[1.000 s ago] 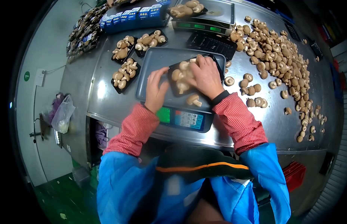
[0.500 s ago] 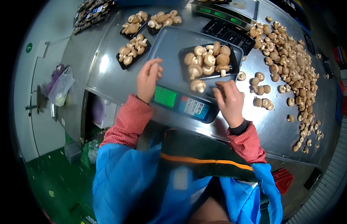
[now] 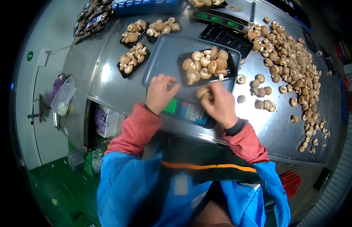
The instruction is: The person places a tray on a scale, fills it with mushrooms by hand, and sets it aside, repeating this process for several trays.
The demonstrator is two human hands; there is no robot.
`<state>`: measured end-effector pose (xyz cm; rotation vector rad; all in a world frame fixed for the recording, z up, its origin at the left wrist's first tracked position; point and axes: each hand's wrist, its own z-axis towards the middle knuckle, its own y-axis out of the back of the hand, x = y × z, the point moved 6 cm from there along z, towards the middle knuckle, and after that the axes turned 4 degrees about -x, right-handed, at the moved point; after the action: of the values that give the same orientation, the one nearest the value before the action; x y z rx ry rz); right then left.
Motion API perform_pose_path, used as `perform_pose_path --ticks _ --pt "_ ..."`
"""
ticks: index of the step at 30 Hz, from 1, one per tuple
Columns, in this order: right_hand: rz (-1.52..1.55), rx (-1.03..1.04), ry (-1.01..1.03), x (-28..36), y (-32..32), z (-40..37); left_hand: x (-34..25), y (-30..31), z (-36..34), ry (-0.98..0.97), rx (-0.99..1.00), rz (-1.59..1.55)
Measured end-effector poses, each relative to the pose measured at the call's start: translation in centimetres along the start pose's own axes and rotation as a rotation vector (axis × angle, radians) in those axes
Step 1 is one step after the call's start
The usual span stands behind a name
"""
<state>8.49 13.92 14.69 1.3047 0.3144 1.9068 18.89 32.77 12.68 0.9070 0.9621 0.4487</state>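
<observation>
A black tray of mushrooms (image 3: 210, 65) sits on the right part of the grey scale platform (image 3: 160, 53). My right hand (image 3: 221, 104) is closed on a single mushroom (image 3: 202, 92) just below that tray, over the scale's front edge. My left hand (image 3: 160, 92) is over the platform's lower left corner, fingers curled but apart, with nothing in it. Between my hands the green display (image 3: 171, 106) and the keypad (image 3: 194, 113) are partly covered by them.
Filled mushroom trays (image 3: 132, 59) stand left of the scale. Stacked empty black trays (image 3: 227, 41) lie behind it, near a second scale (image 3: 217, 19). A large mushroom pile (image 3: 293, 64) and small groups of mushrooms (image 3: 265, 104) spread over the steel table (image 3: 255, 132) at right.
My right hand has moved left and down and has taken hold of the mushroom that lay below the tray. My left hand has shifted right, towards the display.
</observation>
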Motion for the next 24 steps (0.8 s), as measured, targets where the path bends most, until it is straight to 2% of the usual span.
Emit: perform_pose_path --ticks 1,3,5,6,9,10,11,13,16,19,20,21,23,24 --pt "0.017 -0.127 -0.060 -1.0 1.5 0.3 -0.2 -0.3 0.3 0.024 0.031 0.003" --pt "0.001 -0.246 -0.290 -3.9 4.1 1.8 -0.6 -0.9 0.7 0.076 0.095 0.009" --pt "-0.059 -0.320 -0.381 -6.7 5.9 3.5 -0.5 -1.8 1.1 0.139 0.145 -0.043" --pt "-0.120 -0.350 -0.339 -7.5 5.9 4.3 -0.3 -2.3 1.2 0.185 0.169 -0.076" --pt "-0.193 -0.241 -0.241 -7.6 3.7 5.2 0.7 -3.7 1.6 0.307 0.232 -0.149" --pt "-0.304 -0.191 -0.206 -6.5 3.3 5.1 1.3 -4.2 1.6 0.349 0.253 -0.168" --pt "-0.298 -0.212 -0.140 -5.8 3.1 4.9 1.9 -4.6 1.6 0.354 0.222 -0.220" --pt "-0.139 -0.051 -0.342 -6.6 2.4 3.9 3.2 -5.1 1.8 0.366 0.161 -0.323" --pt "-0.079 0.022 -0.411 -8.4 1.7 2.7 4.7 -5.8 2.1 0.473 0.173 -0.480" --pt "0.012 0.110 -0.365 -8.6 1.6 2.9 4.2 -5.4 2.3 0.616 0.130 -0.761" --pt "0.065 0.072 -0.345 -9.7 2.1 3.2 4.0 -5.0 2.5 0.652 0.141 -0.858" --pt "0.236 0.032 -0.413 -11.3 2.5 3.6 3.7 -4.5 2.8 0.687 0.149 -0.955" --pt "0.221 -0.132 -0.507 -13.8 4.5 5.1 3.9 -4.4 3.0 0.749 0.162 -1.087" --pt "0.158 -0.179 -0.474 -14.8 5.0 6.2 4.3 -4.4 3.2 0.774 0.169 -1.121"
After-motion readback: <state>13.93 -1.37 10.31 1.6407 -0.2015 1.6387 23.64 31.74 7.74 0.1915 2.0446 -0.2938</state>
